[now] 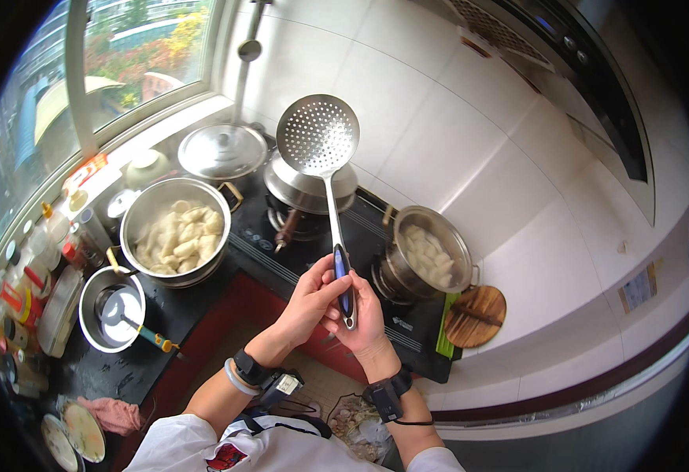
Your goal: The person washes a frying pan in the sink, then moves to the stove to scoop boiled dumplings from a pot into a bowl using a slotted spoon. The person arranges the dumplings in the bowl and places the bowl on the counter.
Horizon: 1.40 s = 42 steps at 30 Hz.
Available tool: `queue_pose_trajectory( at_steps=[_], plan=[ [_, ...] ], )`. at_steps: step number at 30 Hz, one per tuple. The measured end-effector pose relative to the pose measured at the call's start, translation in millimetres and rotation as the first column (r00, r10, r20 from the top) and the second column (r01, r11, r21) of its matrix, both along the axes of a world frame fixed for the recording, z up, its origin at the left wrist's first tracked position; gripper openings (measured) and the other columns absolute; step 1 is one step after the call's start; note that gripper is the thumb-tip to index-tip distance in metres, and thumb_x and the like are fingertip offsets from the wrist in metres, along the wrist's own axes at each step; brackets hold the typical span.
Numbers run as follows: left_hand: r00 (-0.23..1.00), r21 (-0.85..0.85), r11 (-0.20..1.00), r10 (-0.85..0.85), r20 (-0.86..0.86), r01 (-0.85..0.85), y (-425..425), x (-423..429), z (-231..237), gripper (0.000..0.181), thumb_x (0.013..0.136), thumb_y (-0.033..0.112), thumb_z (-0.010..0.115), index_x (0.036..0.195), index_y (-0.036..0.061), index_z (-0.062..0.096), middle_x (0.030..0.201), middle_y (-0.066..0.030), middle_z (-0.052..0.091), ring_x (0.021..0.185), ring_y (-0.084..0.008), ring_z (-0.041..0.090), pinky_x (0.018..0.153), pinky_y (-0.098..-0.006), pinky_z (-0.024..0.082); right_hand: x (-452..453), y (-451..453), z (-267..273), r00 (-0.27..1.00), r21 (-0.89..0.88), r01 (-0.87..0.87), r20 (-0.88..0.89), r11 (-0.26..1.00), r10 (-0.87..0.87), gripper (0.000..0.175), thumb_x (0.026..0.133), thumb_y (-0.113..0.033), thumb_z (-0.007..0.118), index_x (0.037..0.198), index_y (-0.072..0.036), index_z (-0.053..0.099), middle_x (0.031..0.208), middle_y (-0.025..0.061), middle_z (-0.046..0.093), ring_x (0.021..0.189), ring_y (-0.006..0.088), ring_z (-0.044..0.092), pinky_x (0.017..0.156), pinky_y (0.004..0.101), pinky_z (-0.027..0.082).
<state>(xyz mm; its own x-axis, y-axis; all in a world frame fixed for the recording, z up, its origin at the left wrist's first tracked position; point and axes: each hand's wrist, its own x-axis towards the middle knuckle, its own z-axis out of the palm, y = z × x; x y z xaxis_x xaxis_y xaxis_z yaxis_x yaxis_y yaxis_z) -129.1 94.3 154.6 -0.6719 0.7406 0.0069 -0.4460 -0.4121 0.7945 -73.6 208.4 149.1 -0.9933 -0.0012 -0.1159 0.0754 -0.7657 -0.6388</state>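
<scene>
Both hands hold one stainless-steel perforated skimmer (318, 134) upright before me, its round head over the stove. My left hand (312, 304) grips the black-and-blue handle from the left. My right hand (365, 315) wraps the lower handle from the right, and its fingers meet the left hand's. Left of the skimmer stands a large steel pot (175, 184) heaped with dumplings (188, 242). On the right burner a second steel pot (465, 242) holds more dumplings (427, 256) in liquid. Behind the skimmer head sits a steel pan (312, 186) on the left burner.
A steel bowl (87, 321) with a ladle (149, 336) stands at the left counter edge. Bottles and jars (37, 253) crowd the windowsill side. A steel lid (222, 150) leans behind the large pot. A round wooden board (475, 317) is right of the stove. Plates (84, 430) lie lower left.
</scene>
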Motion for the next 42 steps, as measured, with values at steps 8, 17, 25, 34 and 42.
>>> queue_pose_trajectory(
  at_steps=[8, 17, 25, 34, 42],
  plan=[
    [0.931, -0.06, 0.93, -0.364, -0.001, 0.363, 158, 62, -41, 0.038, 0.098, 0.021, 0.049, 0.13, 0.0043, 0.04, 0.091, -0.0022, 0.057, 0.069, -0.0068, 0.06, 0.056, -0.0206, 0.051, 89, 129, -17, 0.862, 0.295, 0.391, 0.215, 0.872, -0.46, 0.032, 0.098, -0.04, 0.045, 0.083, -0.013, 0.051, 0.059, -0.0032, 0.043, 0.04, 0.0066, 0.035, 0.033, 0.0205, 0.025],
    [0.791, 0.174, 0.816, -0.578, 0.2, 0.552, 304, 118, -83, 0.036, 0.098, 0.014, 0.047, 0.13, -0.0021, 0.041, 0.119, -0.0091, 0.054, 0.111, -0.0181, 0.052, 0.095, -0.0306, 0.042, 145, 260, -48, 0.628, 0.978, 0.056, -0.191, -0.201, -0.755, 0.048, 0.093, -0.04, 0.047, 0.086, 0.008, 0.053, 0.083, 0.0344, 0.059, 0.086, 0.0507, 0.057, 0.074, 0.0518, 0.044],
    [0.738, 0.224, 0.801, -0.599, 0.311, 0.555, 326, 109, -117, 0.027, 0.098, 0.017, 0.047, 0.116, -0.0021, 0.051, 0.111, -0.0102, 0.06, 0.101, -0.02, 0.058, 0.093, -0.034, 0.043, 136, 306, -59, 0.745, 0.539, 0.31, 0.375, 0.783, -0.553, 0.032, 0.097, -0.033, 0.047, 0.085, -0.004, 0.054, 0.058, 0.0011, 0.048, 0.037, 0.0082, 0.038, 0.032, 0.0217, 0.026],
    [0.793, 0.242, 0.904, -0.427, 0.434, 0.354, 287, 94, -86, 0.024, 0.098, 0.024, 0.048, 0.108, 0.005, 0.058, 0.099, -0.0044, 0.066, 0.093, -0.015, 0.061, 0.089, -0.0315, 0.045, 94, 291, -42, 0.845, -0.205, 0.352, 0.489, 0.913, -0.216, 0.035, 0.098, -0.025, 0.045, 0.088, 0.007, 0.055, 0.051, -0.0031, 0.046, 0.034, 0.0038, 0.038, 0.029, 0.0177, 0.033],
    [0.881, 0.122, 0.952, -0.305, 0.363, 0.279, 257, 93, -60, 0.027, 0.099, 0.023, 0.045, 0.113, 0.0028, 0.056, 0.1, -0.0083, 0.067, 0.095, -0.0182, 0.062, 0.089, -0.0352, 0.045, 86, 269, -48, 0.958, -0.487, 0.234, 0.261, 0.841, -0.116, 0.034, 0.097, -0.022, 0.047, 0.096, 0.012, 0.048, 0.05, -0.0029, 0.045, 0.035, 0.005, 0.042, 0.03, 0.0176, 0.037]
  ],
)
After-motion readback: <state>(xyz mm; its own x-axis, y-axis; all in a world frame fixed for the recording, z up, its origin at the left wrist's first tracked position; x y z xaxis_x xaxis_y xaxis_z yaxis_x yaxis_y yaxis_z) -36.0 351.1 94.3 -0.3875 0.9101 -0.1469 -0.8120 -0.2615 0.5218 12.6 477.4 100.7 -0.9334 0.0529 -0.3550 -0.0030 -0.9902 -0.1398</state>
